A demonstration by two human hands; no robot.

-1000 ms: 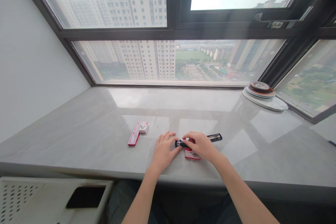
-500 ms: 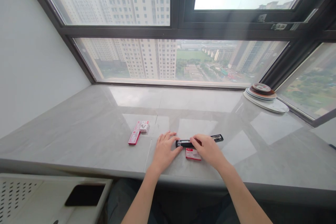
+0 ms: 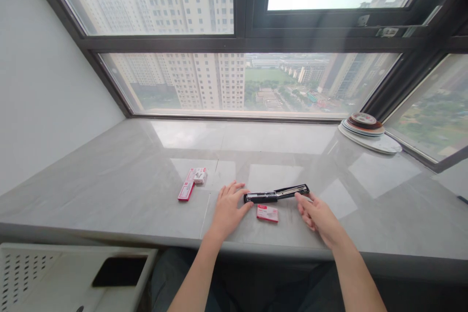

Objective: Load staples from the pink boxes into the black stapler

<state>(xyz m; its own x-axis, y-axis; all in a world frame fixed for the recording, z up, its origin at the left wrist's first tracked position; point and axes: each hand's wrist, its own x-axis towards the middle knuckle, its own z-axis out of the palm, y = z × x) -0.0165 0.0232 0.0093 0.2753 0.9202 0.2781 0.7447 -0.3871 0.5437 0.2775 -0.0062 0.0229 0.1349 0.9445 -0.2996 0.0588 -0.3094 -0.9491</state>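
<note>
A black stapler lies opened out flat on the grey stone sill, its metal staple channel showing and its top arm swung out to the right. My left hand steadies its left end between thumb and fingers. At the far end of the top arm, my right hand has thumb and fingers closed round the tip. Just in front of the stapler sits a small red and white staple box. More pink and white boxes lie left of my left hand, with a small white box against them.
Stacked plates or mats stand at the sill's back right corner by the window frame. A white perforated unit with a dark recess is at the lower left. The sill's front edge runs below my wrists.
My right hand has moved right, from over the stapler's middle to the end of its top arm, uncovering the staple channel and hinge. My left hand stays at the left end.
</note>
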